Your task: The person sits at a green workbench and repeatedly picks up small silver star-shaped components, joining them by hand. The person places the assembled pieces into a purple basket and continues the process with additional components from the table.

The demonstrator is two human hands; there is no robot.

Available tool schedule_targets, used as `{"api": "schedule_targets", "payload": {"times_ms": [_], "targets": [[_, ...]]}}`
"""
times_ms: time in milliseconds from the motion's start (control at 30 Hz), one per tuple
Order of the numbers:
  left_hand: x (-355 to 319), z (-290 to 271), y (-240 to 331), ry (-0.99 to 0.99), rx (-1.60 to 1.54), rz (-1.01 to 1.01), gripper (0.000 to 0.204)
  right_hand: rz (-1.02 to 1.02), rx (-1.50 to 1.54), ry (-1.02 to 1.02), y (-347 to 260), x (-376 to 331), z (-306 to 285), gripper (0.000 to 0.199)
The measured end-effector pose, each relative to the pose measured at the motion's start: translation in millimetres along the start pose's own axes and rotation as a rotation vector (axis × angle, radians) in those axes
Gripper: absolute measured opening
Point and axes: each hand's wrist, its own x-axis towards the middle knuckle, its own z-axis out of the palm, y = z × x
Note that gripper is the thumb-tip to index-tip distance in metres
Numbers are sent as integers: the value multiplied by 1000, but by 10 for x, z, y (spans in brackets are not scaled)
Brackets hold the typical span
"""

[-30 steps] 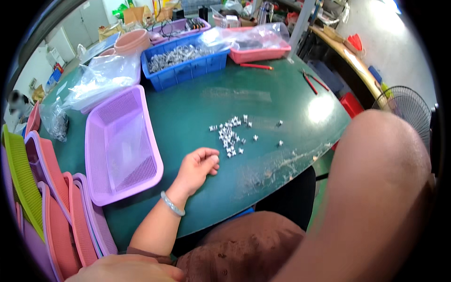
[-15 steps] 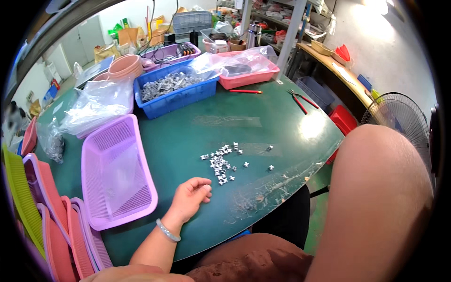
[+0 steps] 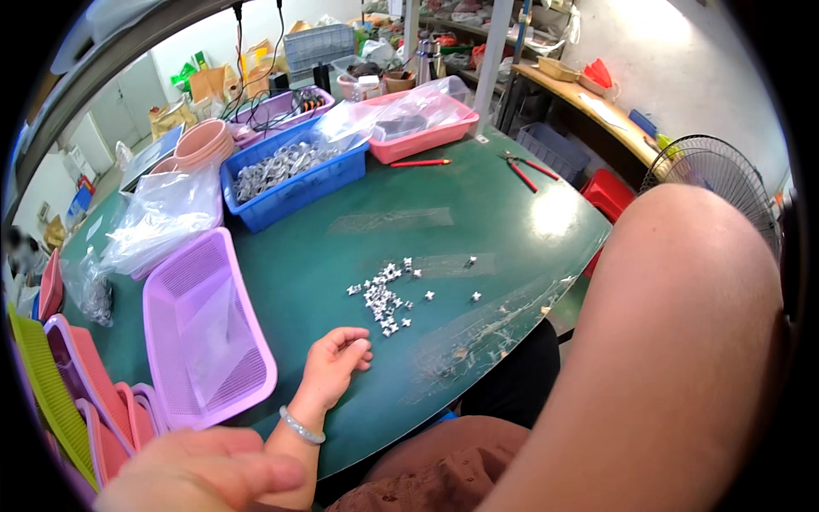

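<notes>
Left hand [image 3: 337, 363] lies on its back on the green tabletop [image 3: 478, 230], close to the near edge, fingers loosely half-curled, relaxed, with nothing visible in the palm. There's a pale bracelet [image 3: 300, 427] on that wrist. The right arm [image 3: 674, 358] looms huge and close along the right side, but its hand is out of sight, so its grip can't be told. Just beyond the left fingertips, not touching them, sits a scatter of small white parts [image 3: 384, 299] in the middle of the tabletop, a few strays off to the right. Left of the hand, a lilac mesh basket [image 3: 175, 282] with a clear plastic sheet lying in it. Toward the far edge, a blue crate [image 3: 299, 192] of grey metal pieces and, beside it, a pink tray [image 3: 426, 141] holding clear bags. Near the tray lie a red pen [image 3: 420, 162] and red-handled pliers [image 3: 525, 169]. Past the right edge stands a fan [image 3: 717, 171].
</notes>
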Motion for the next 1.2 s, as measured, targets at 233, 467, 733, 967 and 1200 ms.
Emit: {"api": "schedule_targets", "payload": {"times_ms": [233,467,733,967,1200], "targets": [[-56,55,77,3,-29,-20,21,112,-7,-15,233,98,153,16],[6,-8,5,-24,5,24,21,159,7,-1,310,132,154,16],[8,-4,-36,-17,-11,27,20,62,18,-10,148,-78,79,17],[-25,19,-28,-5,-83,-29,20,207,-1,-19,477,151,259,17],[-9,-57,-39,-22,29,21,21,315,2,17,694,261,349,17]]}}
